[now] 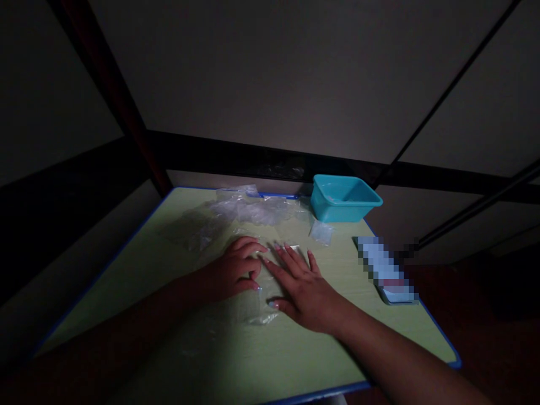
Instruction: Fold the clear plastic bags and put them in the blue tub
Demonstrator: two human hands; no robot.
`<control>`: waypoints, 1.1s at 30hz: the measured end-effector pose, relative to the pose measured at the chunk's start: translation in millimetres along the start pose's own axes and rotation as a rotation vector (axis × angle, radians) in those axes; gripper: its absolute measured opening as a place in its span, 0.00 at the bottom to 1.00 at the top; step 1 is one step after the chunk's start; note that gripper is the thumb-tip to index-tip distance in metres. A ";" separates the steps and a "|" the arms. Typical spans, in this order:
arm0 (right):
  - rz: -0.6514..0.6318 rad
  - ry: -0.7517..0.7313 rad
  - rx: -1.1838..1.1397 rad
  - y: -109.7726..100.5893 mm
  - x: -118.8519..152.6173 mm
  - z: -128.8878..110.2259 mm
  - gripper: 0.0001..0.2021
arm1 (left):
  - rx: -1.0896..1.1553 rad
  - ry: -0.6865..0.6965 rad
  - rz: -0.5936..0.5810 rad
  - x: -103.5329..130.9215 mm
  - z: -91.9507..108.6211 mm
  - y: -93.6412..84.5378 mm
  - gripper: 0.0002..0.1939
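Note:
A thin clear plastic bag (265, 318) lies flat on the light green table (139, 281) under both hands. My right hand (304, 289) rests palm down over it with the fingers spread and the thumb out to the side. To its left, my left hand (242, 267) touches the same plastic, its fingers partly bent and apart, with nothing seen in its grip. Just beyond the hands is a loose heap of crumpled clear plastic bags (248, 209). A small flat clear packet (321, 232) lies past the right fingertips.
A turquoise plastic bin (348, 211) stands at the table's far right corner; small items inside are hard to make out. A blurred, pale blue flat object (383, 270) lies along the right edge. Dark panels (261, 84) rise behind the blue-edged table.

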State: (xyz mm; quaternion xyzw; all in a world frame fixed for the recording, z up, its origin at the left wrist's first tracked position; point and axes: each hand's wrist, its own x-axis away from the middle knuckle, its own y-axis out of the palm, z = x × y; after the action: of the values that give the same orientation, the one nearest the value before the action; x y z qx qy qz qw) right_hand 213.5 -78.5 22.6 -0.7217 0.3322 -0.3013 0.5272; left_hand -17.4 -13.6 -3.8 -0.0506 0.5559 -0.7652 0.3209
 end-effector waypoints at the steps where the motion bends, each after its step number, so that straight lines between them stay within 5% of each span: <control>1: -0.028 0.014 -0.012 1.5 -0.6 0.7 0.38 | -0.021 -0.013 0.008 0.5 -1.3 0.4 0.09; 16: -0.189 0.099 -0.079 -4.5 -2.4 1.4 0.38 | -0.210 -0.121 0.073 4.7 -12.6 -0.3 0.14; 24: -0.219 0.069 -0.085 -9.2 0.0 3.4 0.44 | -0.199 -0.302 -0.134 5.5 -10.0 -9.2 0.35; 33: -0.211 0.048 -0.091 -7.6 -0.4 8.6 0.48 | -0.249 -0.349 -0.257 9.9 -15.6 -16.9 0.40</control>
State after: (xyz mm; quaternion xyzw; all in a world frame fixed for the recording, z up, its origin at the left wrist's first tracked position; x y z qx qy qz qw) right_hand 221.2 -71.7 27.6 -0.7685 0.2801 -0.3570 0.4510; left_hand -39.3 -3.3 2.5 -0.2916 0.5711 -0.7048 0.3034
